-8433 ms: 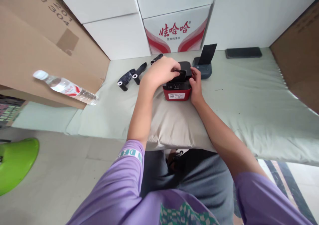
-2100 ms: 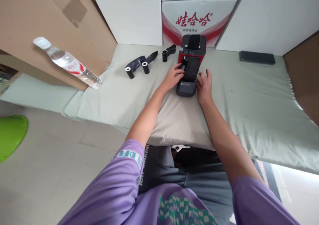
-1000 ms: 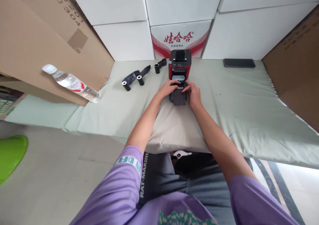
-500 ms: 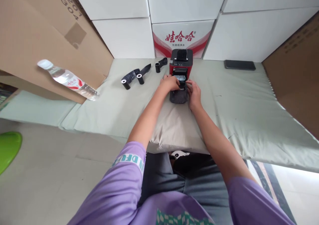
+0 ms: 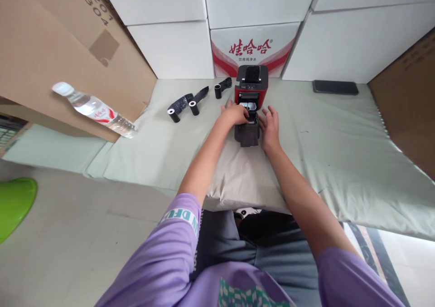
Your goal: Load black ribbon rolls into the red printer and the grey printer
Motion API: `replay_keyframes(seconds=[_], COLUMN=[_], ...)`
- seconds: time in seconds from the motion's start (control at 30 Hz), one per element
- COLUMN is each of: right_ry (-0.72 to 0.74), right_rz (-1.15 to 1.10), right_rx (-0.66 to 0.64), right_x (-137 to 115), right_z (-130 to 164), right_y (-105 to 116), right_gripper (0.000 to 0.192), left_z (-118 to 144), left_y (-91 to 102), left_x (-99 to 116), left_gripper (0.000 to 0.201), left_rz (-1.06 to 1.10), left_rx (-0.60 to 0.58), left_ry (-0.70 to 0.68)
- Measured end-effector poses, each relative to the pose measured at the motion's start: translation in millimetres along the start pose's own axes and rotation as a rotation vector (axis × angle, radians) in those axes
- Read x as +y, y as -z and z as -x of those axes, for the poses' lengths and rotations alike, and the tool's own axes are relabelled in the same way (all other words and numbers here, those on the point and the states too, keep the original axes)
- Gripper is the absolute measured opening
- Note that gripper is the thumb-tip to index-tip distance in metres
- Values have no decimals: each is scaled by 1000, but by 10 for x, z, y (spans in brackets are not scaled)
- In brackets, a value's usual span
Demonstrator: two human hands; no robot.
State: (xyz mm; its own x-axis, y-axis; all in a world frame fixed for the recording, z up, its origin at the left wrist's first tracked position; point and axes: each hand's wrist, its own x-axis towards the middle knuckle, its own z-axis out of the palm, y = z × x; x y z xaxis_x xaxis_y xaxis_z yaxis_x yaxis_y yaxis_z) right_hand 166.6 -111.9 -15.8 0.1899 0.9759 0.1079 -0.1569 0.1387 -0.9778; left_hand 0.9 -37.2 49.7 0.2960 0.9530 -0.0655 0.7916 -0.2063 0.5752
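Right now the left hand pinches a black roll inside the open grey printer on the pillow, while the right hand, fingers spread, steadies its side.

Both my arms reach forward from purple short sleeves, forearms bare and converging toward the middle ahead of me. My left hand lies palm down, knuckles up, fingers curled forward and downward, the fingertips hidden from view. My right hand sits just beside it, a narrow gap between them, palm down with fingers spread loosely and slightly raised, gripping nothing. Both wrists are straight, my elbows gently bent.
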Motion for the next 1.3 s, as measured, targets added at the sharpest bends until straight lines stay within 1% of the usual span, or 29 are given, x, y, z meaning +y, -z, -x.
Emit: replay_keyframes(seconds=[0.13,0.3,0.5,0.57,0.7,0.77,0.9,1.0,1.23,1.3], right_ry=[-7,5,84,90,86,85,64,67,119,124], right_rz=[-29,0,77,74,83,82,76,102,192,212], right_rx=[11,13,-36,-35,-39,-48,-52,-54,-94,-103], right_x=[-10,39,64,56,37,31,30,50,161,183], right_z=[7,-24,-10,4,20,21,17,6,-58,-74], right_y=[-5,5,-20,-36,-57,-59,-50,-42,-7,3], right_gripper=[88,87,88,89,88,87,86,85,86,85], left_z=[-3,49,126,124,88,70,61,89,278,329], left_y=[1,47,109,121,118,110,108,134,298,341], left_x=[57,98,143,136,79,45,9,33,242,300], left_gripper=[34,34,38,34,24,24,25,30,45,47], left_rz=[-73,-112,-206,-177,-27,-26,-110,-154,-362,-394], left_rx=[-73,-116,-164,-166,-133,-133,-154,-179,-304,-315], left_ry=[85,34,32,20,-4,-15,-32,-23,17,31])
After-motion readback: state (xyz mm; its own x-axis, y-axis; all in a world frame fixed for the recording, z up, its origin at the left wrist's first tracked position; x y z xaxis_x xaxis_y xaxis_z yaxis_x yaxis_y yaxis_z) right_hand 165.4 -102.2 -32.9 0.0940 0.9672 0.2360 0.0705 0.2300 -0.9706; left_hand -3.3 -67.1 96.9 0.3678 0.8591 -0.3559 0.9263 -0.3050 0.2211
